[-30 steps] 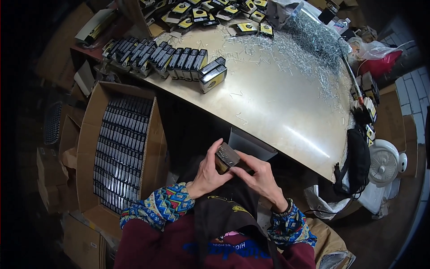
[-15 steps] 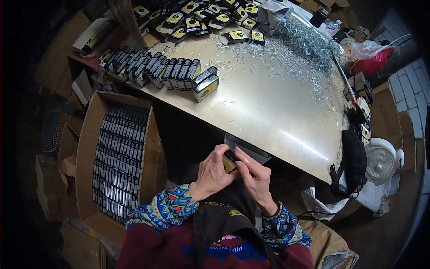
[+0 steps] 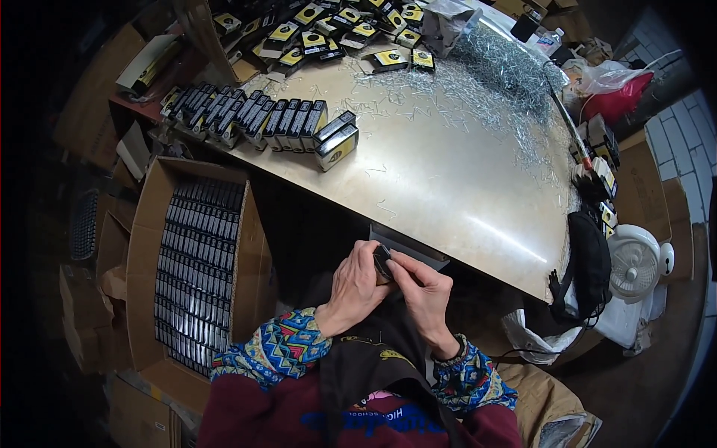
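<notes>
In front of my body, just off the table's near edge, my left hand (image 3: 351,285) is closed around a small black and yellow box (image 3: 382,261). My right hand (image 3: 423,290) pinches at the box's black upper end, fingertips touching it. Fingers cover most of the box, so I cannot tell whether its end is folded in. On the table (image 3: 455,194), a row of similar filled-looking boxes (image 3: 291,125) stands on edge at the left, with two boxes (image 3: 337,148) at its near end.
A cardboard carton (image 3: 258,254) packed with rows of such boxes stands at my left. Flatter black and yellow boxes (image 3: 314,41) lie heaped at the back. Bent metal wire pieces (image 3: 500,71) pile at the far right. A black bag (image 3: 586,261) and white fan (image 3: 633,265) sit at right.
The box has turned in my hands: its yellow face showed before, and now mostly its black end shows. My right fingers have shifted slightly on it. The view has moved a little.
</notes>
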Available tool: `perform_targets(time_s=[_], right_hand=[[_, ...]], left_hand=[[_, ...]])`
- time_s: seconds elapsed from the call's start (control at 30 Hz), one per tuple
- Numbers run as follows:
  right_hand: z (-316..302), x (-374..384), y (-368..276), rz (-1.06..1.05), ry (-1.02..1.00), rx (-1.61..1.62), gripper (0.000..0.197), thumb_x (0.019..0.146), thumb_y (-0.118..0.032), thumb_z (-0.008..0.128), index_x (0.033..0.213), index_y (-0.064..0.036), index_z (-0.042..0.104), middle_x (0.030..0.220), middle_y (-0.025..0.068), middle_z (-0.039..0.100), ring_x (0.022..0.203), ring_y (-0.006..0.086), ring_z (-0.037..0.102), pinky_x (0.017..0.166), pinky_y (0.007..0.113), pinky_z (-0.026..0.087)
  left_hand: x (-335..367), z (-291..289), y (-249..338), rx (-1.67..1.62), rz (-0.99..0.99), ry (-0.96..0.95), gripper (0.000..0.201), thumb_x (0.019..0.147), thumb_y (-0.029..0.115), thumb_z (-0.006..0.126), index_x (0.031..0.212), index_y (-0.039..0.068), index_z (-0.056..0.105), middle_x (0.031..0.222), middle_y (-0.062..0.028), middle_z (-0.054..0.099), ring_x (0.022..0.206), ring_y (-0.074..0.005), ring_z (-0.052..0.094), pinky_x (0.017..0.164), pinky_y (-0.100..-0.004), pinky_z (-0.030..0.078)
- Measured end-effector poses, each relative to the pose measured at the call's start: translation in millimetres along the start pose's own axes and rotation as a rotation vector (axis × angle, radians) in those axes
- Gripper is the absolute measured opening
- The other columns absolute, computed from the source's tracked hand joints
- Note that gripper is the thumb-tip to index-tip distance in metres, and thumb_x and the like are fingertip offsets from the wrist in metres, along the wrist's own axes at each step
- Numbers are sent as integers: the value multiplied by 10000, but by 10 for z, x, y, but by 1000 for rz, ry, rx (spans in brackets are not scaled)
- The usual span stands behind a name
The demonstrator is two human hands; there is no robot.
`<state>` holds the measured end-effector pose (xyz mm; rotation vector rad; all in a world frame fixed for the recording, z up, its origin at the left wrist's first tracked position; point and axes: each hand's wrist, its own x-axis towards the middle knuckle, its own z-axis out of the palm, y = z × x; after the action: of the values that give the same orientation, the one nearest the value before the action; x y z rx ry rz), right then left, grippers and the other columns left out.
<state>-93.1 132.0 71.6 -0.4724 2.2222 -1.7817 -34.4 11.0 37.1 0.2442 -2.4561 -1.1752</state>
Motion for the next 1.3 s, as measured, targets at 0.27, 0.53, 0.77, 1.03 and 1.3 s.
perform_targets(time_s=[0.27,0.53,0.77,1.03,1.3], right_hand=[[106,11,-14,-352,5,-275,178,815,63,655,991,47,673,996,193,697,850,302,697,755,327,559],[-180,263,37,-612,92,-440,294,783,134,620,1062,53,656,1035,205,681,912,341,678,818,367,544],[-383,733,99,-425,180,-235,315,905,42,603,1218,4,616,1278,135,609,1043,173,624,798,250,512],[-379,1715,158,-581,82,-615,274,916,-91,618,1184,-39,639,1283,185,590,1181,346,556,970,393,467],[-309,3123,273,-546,111,-1273,413,977,-357,499,1324,-135,529,1442,174,431,1341,432,356,1088,611,248]], left_hand=[[42,1,-32,-85,-173,-60,454,780,100,686,1118,-9,402,998,-225,520,855,-442,580,659,-489,486],[295,-118,195,-66,-48,-107,772,747,196,779,1350,0,339,1261,-211,437,1154,-379,491,920,-404,463],[906,143,32,-87,218,49,531,888,152,614,1353,-28,430,1133,-198,547,1102,-355,511,982,-421,381],[1712,-707,-305,598,321,164,405,826,208,668,1183,37,584,1088,-128,557,1038,-293,510,882,-419,409],[3704,-434,-940,637,60,-228,531,835,339,668,1215,3,512,1168,-208,593,1157,-382,481,959,-453,421]])
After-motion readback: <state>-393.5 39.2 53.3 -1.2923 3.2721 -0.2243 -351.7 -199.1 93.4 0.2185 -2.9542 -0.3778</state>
